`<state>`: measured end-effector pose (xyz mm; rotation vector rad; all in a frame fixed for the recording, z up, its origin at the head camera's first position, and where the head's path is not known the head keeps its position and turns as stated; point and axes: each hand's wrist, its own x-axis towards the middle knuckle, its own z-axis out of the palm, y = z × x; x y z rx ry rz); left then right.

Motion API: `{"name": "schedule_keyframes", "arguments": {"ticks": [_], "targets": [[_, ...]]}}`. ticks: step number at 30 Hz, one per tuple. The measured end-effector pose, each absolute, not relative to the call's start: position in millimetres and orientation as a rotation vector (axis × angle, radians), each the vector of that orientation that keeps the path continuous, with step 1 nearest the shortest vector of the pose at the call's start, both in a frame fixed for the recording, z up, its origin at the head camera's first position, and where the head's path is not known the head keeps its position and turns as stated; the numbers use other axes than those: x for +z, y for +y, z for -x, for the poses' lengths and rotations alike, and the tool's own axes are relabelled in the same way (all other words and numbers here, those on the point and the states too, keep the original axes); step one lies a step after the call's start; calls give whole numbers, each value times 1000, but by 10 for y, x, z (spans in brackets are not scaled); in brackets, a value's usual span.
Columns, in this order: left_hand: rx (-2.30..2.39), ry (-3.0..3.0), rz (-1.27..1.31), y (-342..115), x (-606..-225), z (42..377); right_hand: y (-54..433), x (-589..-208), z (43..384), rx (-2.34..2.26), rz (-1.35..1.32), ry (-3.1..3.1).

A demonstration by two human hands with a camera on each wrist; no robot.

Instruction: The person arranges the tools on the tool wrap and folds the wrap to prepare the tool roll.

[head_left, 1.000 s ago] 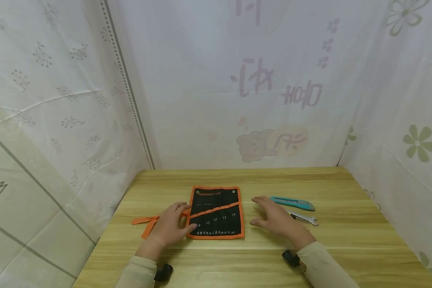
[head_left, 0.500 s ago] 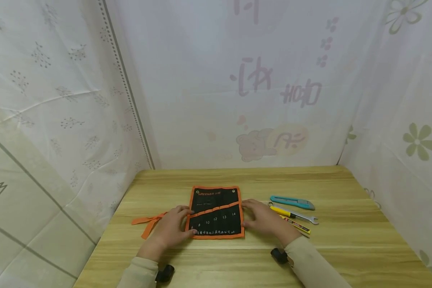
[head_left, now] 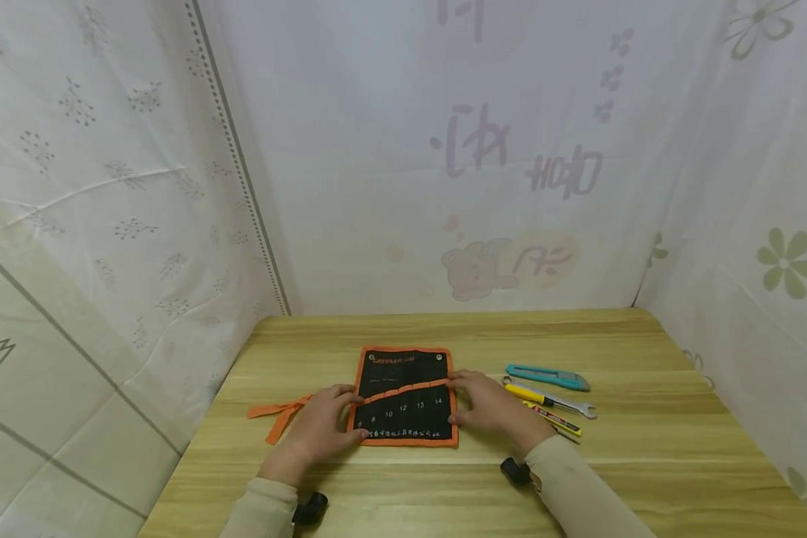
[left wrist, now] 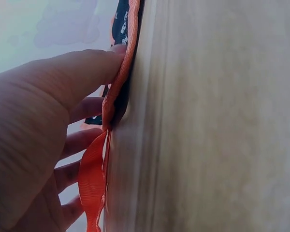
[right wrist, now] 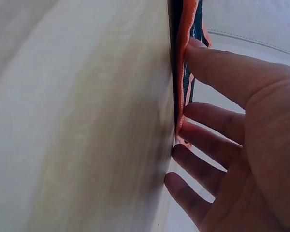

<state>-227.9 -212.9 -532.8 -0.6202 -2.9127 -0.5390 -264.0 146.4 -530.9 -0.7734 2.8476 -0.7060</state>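
A black tool pouch (head_left: 406, 411) with orange trim lies flat on the table, its pockets numbered. My left hand (head_left: 319, 426) rests at its left edge; in the left wrist view the thumb (left wrist: 94, 67) presses on the orange trim (left wrist: 117, 92) with the fingers spread beneath. An orange tie strap (head_left: 279, 418) runs out to the left past that hand, passing by the fingers. At the right edge, my right hand (head_left: 491, 407) touches the trim with thumb and fingertips. The right wrist view shows its thumb (right wrist: 227, 67) on the border and the lower fingers relaxed, spread along the table.
Right of the right hand lie a teal utility knife (head_left: 548, 376), a wrench (head_left: 581, 409), a yellow-and-black handled tool (head_left: 527, 394) and a yellow labelled item (head_left: 558, 421). The wooden table (head_left: 403, 493) meets patterned curtains (head_left: 350, 224) at the back and sides.
My right hand has moved left from beside the tools to the pouch's right edge, uncovering the yellow items. The left hand has stayed at the left edge, shifting only slightly.
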Motion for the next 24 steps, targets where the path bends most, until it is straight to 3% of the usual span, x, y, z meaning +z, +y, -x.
{"name": "schedule_keyframes", "arguments": {"ticks": [24], "targets": [[-457, -2819, 599, -2101, -5354, 2378, 1462, -5299, 2522, -660, 763, 2943]]}}
